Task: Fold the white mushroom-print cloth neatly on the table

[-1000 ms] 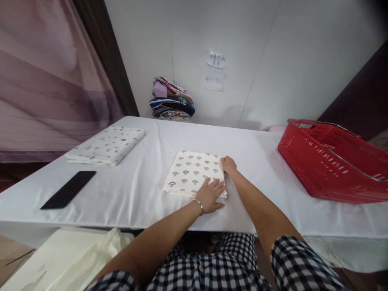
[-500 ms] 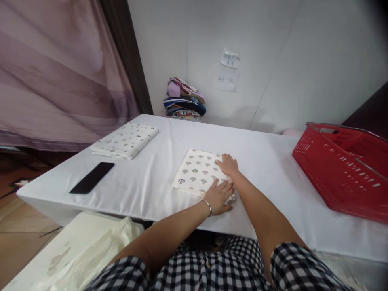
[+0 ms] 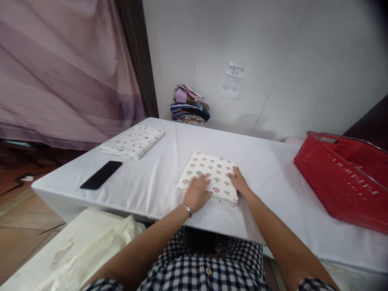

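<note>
A folded white cloth (image 3: pixel 209 171) with grey, green, red and purple mushroom prints lies flat on the white-covered table (image 3: pixel 169 182). Over its near left part is my left hand (image 3: pixel 197 194), fingers extended and a little blurred; whether it presses on the cloth I cannot tell. My right hand (image 3: pixel 241 182) rests at the cloth's right edge with the fingers stretched out and their tips on the fabric. Several folded layers show along the near edge.
Another folded white printed cloth (image 3: pixel 135 140) lies at the table's far left, near a black phone-like slab (image 3: pixel 101 175). A red plastic basket (image 3: pixel 342 180) stands on the right. Behind the table is a stack of folded fabrics (image 3: pixel 190 107) against the wall.
My left hand has slid left from the cloth's near right corner, uncovering a red mushroom print. My right hand has shifted down to the right edge. The view has tilted slightly.
</note>
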Tool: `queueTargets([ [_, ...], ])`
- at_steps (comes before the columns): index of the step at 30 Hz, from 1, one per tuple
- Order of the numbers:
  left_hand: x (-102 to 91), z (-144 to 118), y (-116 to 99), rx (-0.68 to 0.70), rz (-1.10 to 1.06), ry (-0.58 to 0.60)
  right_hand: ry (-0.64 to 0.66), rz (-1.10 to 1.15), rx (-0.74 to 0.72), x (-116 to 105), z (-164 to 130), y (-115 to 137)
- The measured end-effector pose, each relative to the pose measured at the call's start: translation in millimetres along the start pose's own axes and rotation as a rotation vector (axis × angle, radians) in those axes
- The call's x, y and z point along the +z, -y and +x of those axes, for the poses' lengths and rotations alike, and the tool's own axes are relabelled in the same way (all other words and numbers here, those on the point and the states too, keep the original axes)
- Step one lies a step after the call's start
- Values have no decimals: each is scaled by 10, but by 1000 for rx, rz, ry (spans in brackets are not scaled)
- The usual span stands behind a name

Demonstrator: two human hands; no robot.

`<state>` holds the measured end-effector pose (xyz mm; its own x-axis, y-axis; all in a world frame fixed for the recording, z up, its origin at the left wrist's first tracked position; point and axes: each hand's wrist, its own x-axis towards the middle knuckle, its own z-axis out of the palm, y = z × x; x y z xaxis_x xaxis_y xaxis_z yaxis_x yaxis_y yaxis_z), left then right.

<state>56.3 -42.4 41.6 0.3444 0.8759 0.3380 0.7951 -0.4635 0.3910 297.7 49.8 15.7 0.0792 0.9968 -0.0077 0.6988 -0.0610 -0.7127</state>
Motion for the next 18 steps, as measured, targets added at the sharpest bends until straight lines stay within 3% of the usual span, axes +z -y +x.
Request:
queueTargets([
  [3,-164,151,348,-456,1,-115,-33,156,32,14,-379,-36],
  [6,-244,291,580,-735,-128,15,-56,239,11,65,-690,-56],
  [9,-292,442,708,-786,-277,68,-86,262,-11,152,-885,-63],
  [14,-358,699,937,-838,-488,-159,-21,189,-89,257,-1058,4],
  [18,-349,695,1066,-977,-561,-230,-62,52,-175,102,-980,80],
])
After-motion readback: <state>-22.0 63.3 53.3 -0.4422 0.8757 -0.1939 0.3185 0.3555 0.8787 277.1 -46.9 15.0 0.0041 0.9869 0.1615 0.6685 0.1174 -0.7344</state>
